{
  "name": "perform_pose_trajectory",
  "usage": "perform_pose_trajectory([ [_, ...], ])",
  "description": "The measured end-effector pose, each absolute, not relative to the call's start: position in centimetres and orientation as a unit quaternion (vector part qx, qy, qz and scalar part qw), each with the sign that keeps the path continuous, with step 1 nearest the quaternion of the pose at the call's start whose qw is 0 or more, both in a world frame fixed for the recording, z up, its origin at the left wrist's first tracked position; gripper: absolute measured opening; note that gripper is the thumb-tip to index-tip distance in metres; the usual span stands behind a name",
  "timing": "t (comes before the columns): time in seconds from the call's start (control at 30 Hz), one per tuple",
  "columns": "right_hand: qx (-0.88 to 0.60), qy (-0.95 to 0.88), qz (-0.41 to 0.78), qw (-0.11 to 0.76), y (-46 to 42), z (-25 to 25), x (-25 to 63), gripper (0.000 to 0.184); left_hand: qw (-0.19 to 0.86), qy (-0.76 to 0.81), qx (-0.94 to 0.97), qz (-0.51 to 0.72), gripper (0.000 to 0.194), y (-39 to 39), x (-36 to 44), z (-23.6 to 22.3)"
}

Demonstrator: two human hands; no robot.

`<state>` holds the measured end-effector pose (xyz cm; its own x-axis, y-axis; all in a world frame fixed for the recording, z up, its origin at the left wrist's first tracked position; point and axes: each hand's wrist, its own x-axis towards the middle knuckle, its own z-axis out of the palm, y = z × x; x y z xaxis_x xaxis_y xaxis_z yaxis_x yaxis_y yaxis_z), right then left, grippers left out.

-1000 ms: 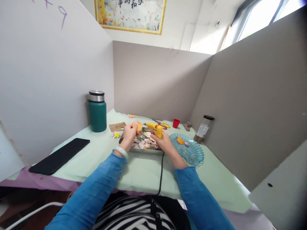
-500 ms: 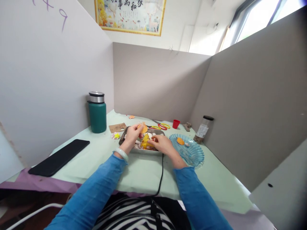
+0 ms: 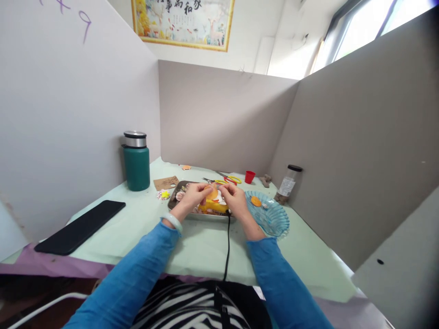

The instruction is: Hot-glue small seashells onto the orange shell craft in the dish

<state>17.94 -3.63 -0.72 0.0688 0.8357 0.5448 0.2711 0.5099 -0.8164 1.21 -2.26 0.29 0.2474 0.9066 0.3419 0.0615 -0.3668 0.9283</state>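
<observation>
Over the metal tray (image 3: 174, 201), my left hand (image 3: 194, 196) pinches an orange shell (image 3: 212, 193) between thumb and fingers. Closed at the right upper edge of that same shell is my right hand (image 3: 235, 198); its fingertips partly cover the edge. Beneath both hands a yellow glue gun (image 3: 214, 208) lies in the tray on top of many loose shells (image 3: 180, 195). Its black cord (image 3: 228, 246) runs over the near edge of the table. My hands hide part of the tray's contents.
Right of the tray sits a blue scalloped plate (image 3: 274, 219) with an orange piece (image 3: 255, 201). Behind are scissors (image 3: 233, 179) and a red cup (image 3: 250, 177). A jar (image 3: 288, 185) stands far right, a green bottle (image 3: 136, 164) left, near a black flat object (image 3: 82, 226).
My right hand has set the glue gun down in the tray and let go of it. It has moved up to the orange shell, which my left hand has brought rightward and lower.
</observation>
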Motion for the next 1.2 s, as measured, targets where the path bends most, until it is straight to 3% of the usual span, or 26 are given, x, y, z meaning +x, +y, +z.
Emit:
perform_pose_trajectory([
  [0.53, -0.456, -0.65, 0.201, 0.574, -4.2, -1.0, 17.5, 0.026, 0.496, 0.338, 0.599, 0.529, 0.043, -1.9, 1.0, 0.2],
  [1.2, -0.416, -0.655, 0.229, 0.589, -4.4, -1.4, 17.7, 0.026, 0.531, 0.329, 0.582, 0.521, 0.041, -2.2, 1.0, 0.4],
])
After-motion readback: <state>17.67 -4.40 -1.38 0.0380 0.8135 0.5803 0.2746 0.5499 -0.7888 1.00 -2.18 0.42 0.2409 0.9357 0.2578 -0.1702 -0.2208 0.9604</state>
